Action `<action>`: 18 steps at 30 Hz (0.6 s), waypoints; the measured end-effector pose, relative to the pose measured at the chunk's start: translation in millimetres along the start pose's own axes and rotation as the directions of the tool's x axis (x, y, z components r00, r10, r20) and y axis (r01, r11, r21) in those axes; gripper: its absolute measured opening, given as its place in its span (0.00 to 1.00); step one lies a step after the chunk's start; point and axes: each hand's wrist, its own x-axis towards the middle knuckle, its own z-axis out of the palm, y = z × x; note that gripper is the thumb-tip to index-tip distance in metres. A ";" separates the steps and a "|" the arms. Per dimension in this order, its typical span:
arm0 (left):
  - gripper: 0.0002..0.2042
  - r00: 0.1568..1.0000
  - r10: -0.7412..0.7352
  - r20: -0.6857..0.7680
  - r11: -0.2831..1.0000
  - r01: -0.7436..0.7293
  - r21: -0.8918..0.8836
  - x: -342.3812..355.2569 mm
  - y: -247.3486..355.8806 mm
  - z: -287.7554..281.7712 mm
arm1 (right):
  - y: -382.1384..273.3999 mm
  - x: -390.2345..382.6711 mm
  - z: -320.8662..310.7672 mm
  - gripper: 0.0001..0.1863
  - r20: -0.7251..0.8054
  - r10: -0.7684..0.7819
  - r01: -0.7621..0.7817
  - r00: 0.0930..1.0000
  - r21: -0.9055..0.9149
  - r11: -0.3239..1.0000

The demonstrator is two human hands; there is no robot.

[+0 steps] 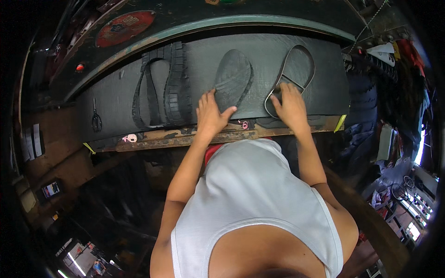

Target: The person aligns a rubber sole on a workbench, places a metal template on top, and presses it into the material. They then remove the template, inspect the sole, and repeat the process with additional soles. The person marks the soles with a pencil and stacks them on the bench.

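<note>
In the middle of a black work surface lies a black rubber sole-shaped piece (234, 69). My left hand (209, 113) rests at its near end, fingers flat and spread, with the thumb by its right edge. To the right stands a thin metal sole-shaped cutting die (287, 78) with a crossbar. My right hand (293, 107) grips the die around its near half, fingers over the crossbar and the thumb toward the left rim. Part of the die's near end is hidden under that hand. Left of the sole lie treaded rubber offcuts (174, 95) framing a sole-shaped gap.
Scissors (96, 119) lie at the surface's left end. A dark machine beam (222, 23) with a red button (80, 67) spans the far side. A worn wooden edge (181, 140) borders the near side, with small pink-and-white items (131, 138) on it. A chain (366, 30) hangs at the far right.
</note>
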 end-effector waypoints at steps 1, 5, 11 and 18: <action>0.42 0.999 -0.046 0.017 0.995 0.047 -0.088 6.2 -5.2 -0.8 | -8.0 -0.4 0.7 0.22 0.111 0.119 -0.139 0.987 0.185 0.973; 0.39 0.902 -0.191 0.386 0.749 0.388 -0.537 20.9 -0.1 -8.3 | -42.1 0.7 27.2 0.34 0.409 0.149 -0.352 0.900 0.481 0.803; 0.30 0.965 0.231 -0.123 0.874 -0.261 -0.410 -2.8 64.4 -26.4 | -39.5 12.2 43.7 0.55 0.159 0.090 -0.183 0.983 0.843 0.506; 0.30 0.949 0.312 -0.048 0.867 -0.306 -0.394 -14.2 102.4 -50.4 | -51.0 22.3 14.6 0.59 -0.153 0.005 0.149 0.988 0.973 0.176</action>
